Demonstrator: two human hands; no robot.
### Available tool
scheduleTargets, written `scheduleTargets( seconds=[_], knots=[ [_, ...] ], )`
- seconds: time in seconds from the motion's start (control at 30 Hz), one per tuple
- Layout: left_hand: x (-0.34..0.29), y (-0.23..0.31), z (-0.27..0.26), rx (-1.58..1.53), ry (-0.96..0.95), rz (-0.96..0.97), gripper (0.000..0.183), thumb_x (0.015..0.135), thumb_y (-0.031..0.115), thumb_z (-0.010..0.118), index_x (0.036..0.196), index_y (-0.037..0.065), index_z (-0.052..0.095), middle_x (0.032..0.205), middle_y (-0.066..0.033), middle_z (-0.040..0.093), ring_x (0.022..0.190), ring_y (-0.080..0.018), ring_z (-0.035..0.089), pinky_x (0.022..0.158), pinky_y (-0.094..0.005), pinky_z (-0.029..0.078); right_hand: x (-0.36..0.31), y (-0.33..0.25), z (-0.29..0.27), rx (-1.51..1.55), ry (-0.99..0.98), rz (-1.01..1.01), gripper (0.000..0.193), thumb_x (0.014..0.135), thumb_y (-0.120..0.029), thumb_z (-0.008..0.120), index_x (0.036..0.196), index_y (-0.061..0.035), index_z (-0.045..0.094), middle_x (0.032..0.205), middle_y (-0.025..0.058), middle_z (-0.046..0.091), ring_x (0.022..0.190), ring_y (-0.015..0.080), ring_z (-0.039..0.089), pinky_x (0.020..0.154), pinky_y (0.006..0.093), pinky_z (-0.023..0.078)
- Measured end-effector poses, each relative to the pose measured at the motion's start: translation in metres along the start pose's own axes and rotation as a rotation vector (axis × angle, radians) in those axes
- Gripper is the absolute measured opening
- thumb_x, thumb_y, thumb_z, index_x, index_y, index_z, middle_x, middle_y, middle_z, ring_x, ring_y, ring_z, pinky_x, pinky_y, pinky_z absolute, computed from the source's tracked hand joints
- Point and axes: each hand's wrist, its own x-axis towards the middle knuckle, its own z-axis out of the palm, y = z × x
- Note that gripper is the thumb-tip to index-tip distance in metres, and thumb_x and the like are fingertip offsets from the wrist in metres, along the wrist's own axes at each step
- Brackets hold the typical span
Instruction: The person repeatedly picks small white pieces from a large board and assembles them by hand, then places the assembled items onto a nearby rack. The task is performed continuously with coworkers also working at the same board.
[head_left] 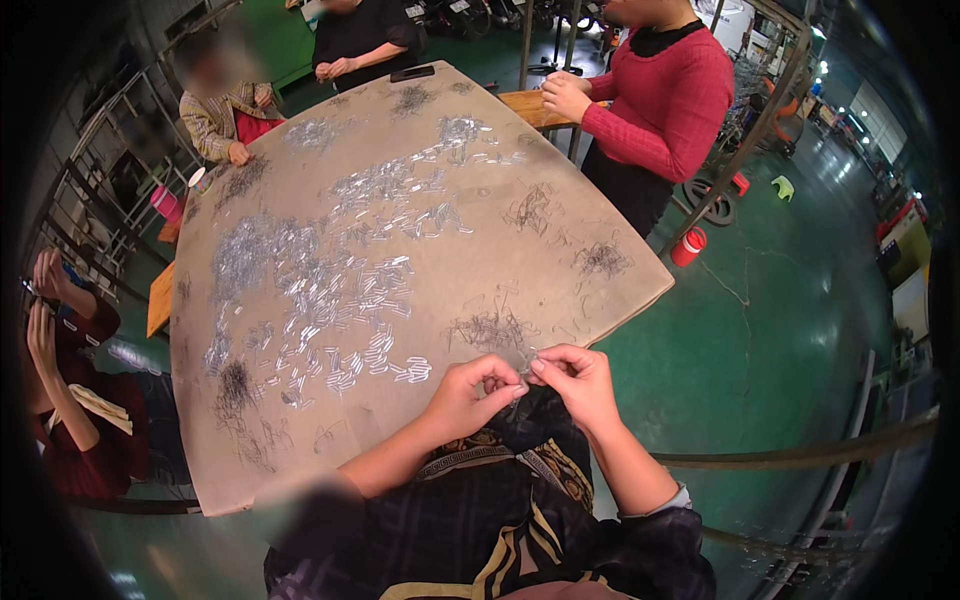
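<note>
At the near edge of the table, my left hand and my right hand are close together, each in a pinch of thumb and forefinger. Something small and thin seems to be between the fingertips, but its kind is too small to make out. Just beyond my hands lies a loose pile of dark, thin wire-like bits. To the left of them, many small shiny oblong metal pieces are spread, the nearest group ending beside my left hand.
More dark wire-like bits lie at the left, others near the right corner. Across the table are a person in a red sweater and two others; another person's hands are at left. A red bucket stands beyond the right edge.
</note>
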Motion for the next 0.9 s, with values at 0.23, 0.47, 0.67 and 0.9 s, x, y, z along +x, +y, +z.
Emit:
scheduleTargets(
  seconds=[0.23,0.47,0.67,0.9],
  knots=[
    [-0.002,-0.013,0.017,0.019,-0.064,-0.063,0.012,0.084,0.008,0.073,0.085,0.002,0.062,0.064,0.0028,0.056,0.056,-0.0039,0.047,0.05,-0.0223,0.038,-0.024,-0.008,-0.007,-0.225,0.06,-0.13,0.009,0.082,-0.002,0.072,0.088,0.0035,0.069,0.078,0.0045,0.068,0.068,0.0069,0.061,0.063,0.0214,0.049],
    [-0.01,-0.028,0.014,0.054,-0.168,-0.104,0.009,0.084,0.008,0.073,0.09,0.004,0.067,0.077,0.0005,0.065,0.067,-0.0052,0.054,0.059,-0.0224,0.044,-0.043,-0.007,-0.009,-0.488,0.061,-0.266,0.008,0.076,0.002,0.071,0.084,0.0022,0.068,0.071,0.0072,0.063,0.064,0.0138,0.059,0.061,0.0257,0.047],
    [0.01,-0.083,-0.037,0.73,0.159,0.119,0.005,0.08,0.005,0.067,0.084,0.003,0.069,0.087,-0.0118,0.067,0.08,-0.0269,0.064,0.073,-0.0351,0.051,-0.053,0.011,-0.014,-0.542,0.021,-0.318,0.01,0.076,0.003,0.07,0.085,0.0022,0.068,0.075,0.0085,0.064,0.066,0.0156,0.062,0.062,0.0265,0.049],
    [0.025,-0.124,-0.08,1.218,0.057,0.182,0.007,0.077,0.006,0.062,0.079,0.002,0.067,0.082,-0.0115,0.062,0.083,-0.0296,0.059,0.074,-0.0387,0.05,-0.052,0.028,-0.014,-0.582,-0.047,-0.349,0.012,0.075,0.004,0.07,0.086,0.001,0.067,0.076,0.0094,0.064,0.067,0.019,0.063,0.061,0.0278,0.05]
  ],
)
